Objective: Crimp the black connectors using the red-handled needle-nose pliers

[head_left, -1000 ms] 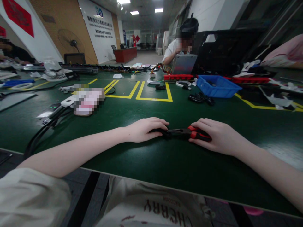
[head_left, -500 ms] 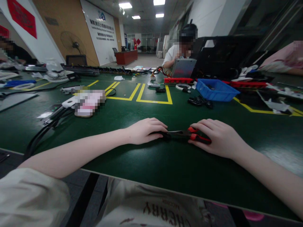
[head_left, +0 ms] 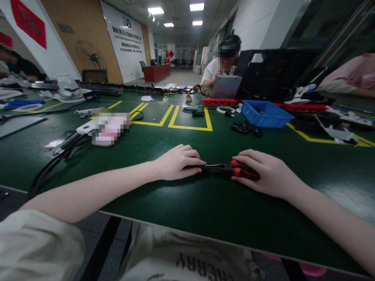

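Just above the green table, my right hand point(head_left: 268, 171) is closed around the red and black handles of a pair of needle-nose pliers point(head_left: 236, 168). Their dark jaws point left, toward my left fingertips. My left hand point(head_left: 180, 162) is closed in a pinch around a small dark piece point(head_left: 191, 167) at the jaw tips. My fingers cover most of that piece, so its kind does not show. Whether the jaws grip it cannot be made out.
Beyond my hands, black cables point(head_left: 245, 128) lie beside a blue plastic bin point(head_left: 266, 114). To the left are a phone-like pink item point(head_left: 109, 130) and thick black cables point(head_left: 48, 169). Across the green table point(head_left: 164, 203), a person point(head_left: 209, 72) sits behind a metal box point(head_left: 227, 86).
My hands and the pliers have shifted very slightly left in view. The grip of both hands looks the same.
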A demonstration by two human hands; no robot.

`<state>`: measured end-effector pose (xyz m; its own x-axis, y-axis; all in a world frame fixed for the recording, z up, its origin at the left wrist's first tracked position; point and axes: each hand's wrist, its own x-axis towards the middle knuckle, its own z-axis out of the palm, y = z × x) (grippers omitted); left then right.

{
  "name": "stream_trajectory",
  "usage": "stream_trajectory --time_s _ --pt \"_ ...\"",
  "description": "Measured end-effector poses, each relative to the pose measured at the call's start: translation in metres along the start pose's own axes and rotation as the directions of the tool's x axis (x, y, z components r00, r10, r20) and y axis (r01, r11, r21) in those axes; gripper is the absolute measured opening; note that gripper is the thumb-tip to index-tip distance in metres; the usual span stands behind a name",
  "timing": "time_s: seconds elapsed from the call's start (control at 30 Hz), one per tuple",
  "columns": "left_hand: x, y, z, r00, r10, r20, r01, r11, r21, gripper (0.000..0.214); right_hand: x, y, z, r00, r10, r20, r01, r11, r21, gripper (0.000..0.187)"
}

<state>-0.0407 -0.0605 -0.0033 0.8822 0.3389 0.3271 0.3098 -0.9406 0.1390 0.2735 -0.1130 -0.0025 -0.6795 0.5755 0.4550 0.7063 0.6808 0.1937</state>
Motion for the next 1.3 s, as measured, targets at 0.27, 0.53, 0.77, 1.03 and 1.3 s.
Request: stream_trajectory --time_s 0.27,0.53,0.77,1.03,1.3 --pt "0.0 0.003 -0.003 0.999 -0.037 0.018 0.037 0.999 -0.019 0.035 0.001 -0.001 -0.002 0.998 -0.041 -0.045 0.038 0.997 -0.066 0.042" --pt "0.001 0.0 -0.003 0.998 -0.067 0.018 0.069 0.992 -0.104 0.033 0.001 -0.001 -0.002 0.997 -0.041 -0.07 0.034 0.994 -0.105 0.042" --pt "0.0 -0.004 -0.001 0.996 -0.09 -0.015 0.085 0.974 -0.209 0.033 0.001 -0.001 -0.003 0.995 -0.036 -0.092 0.024 0.991 -0.133 0.043" --pt "0.001 -0.006 0.001 0.991 -0.116 -0.059 0.091 0.941 -0.326 0.039 0.001 -0.002 -0.002 0.992 0.054 -0.111 -0.068 0.99 -0.127 0.043" --pt "0.002 -0.008 0.001 0.995 -0.096 -0.019 0.084 0.937 -0.339 0.029 0.002 -0.005 -0.001 0.995 0.066 -0.075 -0.069 0.997 -0.039 0.043"
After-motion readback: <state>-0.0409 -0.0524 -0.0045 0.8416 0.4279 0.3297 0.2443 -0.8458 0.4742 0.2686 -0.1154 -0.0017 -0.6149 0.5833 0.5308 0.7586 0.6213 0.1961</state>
